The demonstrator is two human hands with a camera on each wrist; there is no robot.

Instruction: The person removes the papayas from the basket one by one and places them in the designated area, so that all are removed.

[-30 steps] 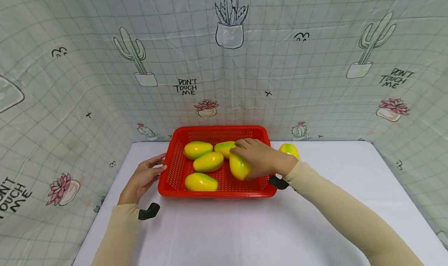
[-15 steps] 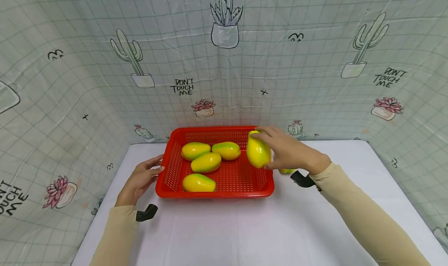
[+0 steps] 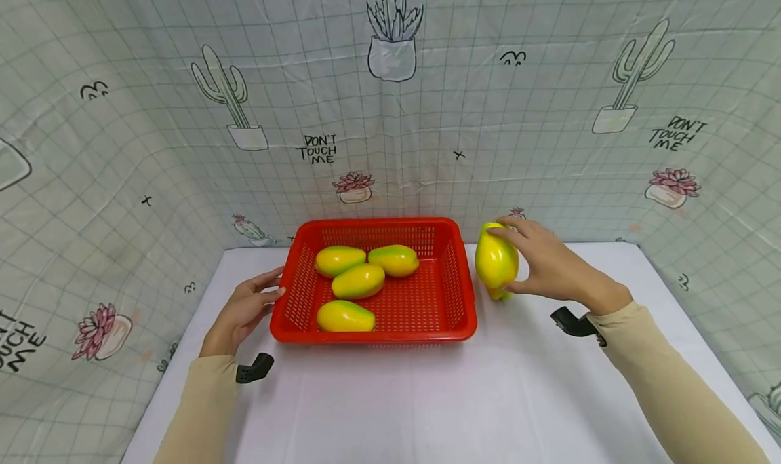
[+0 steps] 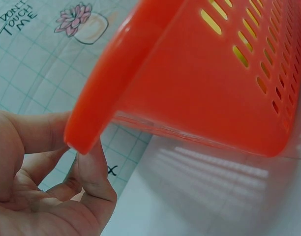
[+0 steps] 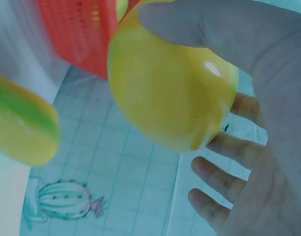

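My right hand (image 3: 554, 266) holds a glossy yellow-green mango (image 3: 495, 257) above the table, just off the basket's right side. In the right wrist view the thumb lies over this mango (image 5: 170, 93), with fingertips against its far side. A second mango (image 3: 500, 295) lies on the table below it, mostly hidden in the head view. The red perforated plastic basket (image 3: 375, 338) stands in the middle with several mangoes (image 3: 358, 281) inside, mostly towards its left. At its left end, my left hand (image 3: 243, 315) pinches the rim (image 4: 99, 93) between thumb and fingers.
White cloth covers the table (image 3: 390, 403). Behind and at both sides hangs a gridded curtain (image 3: 396, 125) printed with cacti and potted plants, close behind the basket. A black wrist camera (image 3: 573, 323) sticks out from the right sleeve.
My right hand has lifted the mango out of the basket and carried it right, past the basket's right rim. My left hand stays on the left rim.
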